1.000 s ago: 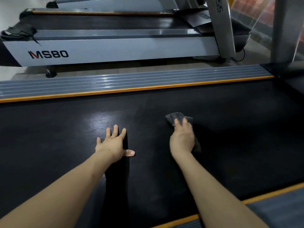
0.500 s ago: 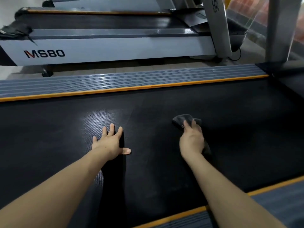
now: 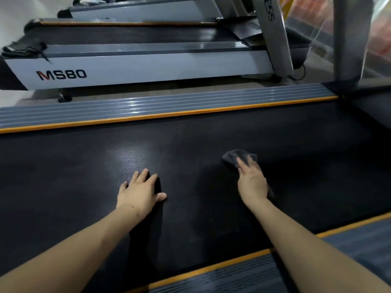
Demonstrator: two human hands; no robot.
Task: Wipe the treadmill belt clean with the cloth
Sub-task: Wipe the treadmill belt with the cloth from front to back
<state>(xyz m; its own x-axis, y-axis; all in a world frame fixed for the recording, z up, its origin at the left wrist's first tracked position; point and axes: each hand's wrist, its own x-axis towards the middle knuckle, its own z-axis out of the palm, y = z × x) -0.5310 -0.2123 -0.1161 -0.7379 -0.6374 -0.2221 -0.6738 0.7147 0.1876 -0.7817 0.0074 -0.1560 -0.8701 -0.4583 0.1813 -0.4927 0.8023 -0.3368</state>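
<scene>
Nearest us, the near side rail (image 3: 243, 278) with its orange strip. Past it the belt (image 3: 211, 134), black, textured, filling most of the view.

Our left hand (image 3: 138, 194) lies flat on the belt, roughly mid-width, fingers (image 3: 143, 175) spread, thumb out to the side, holding nothing. We read it as a brace.

Our right hand (image 3: 251, 182) is palm-down on the cloth (image 3: 234, 156), to the right of the left hand and slightly farther toward the far edge. Fingers lie close together, flat on top of it, pressing rather than pinching. The cloth is dark grey, bunched, sticking out past the fingertips; a bit shows under the wrist side too.

Handling, as we judge it: cloth is soft, light, limp, and will bunch or slide out if only pushed from behind. Best kept under a flat palm with fingers over the front fold. The belt looks grippy, so drag is likely; it might also roll under a hard push.

Farther: far rail (image 3: 148, 111), then a second treadmill (image 3: 148, 66) marked MS80.
</scene>
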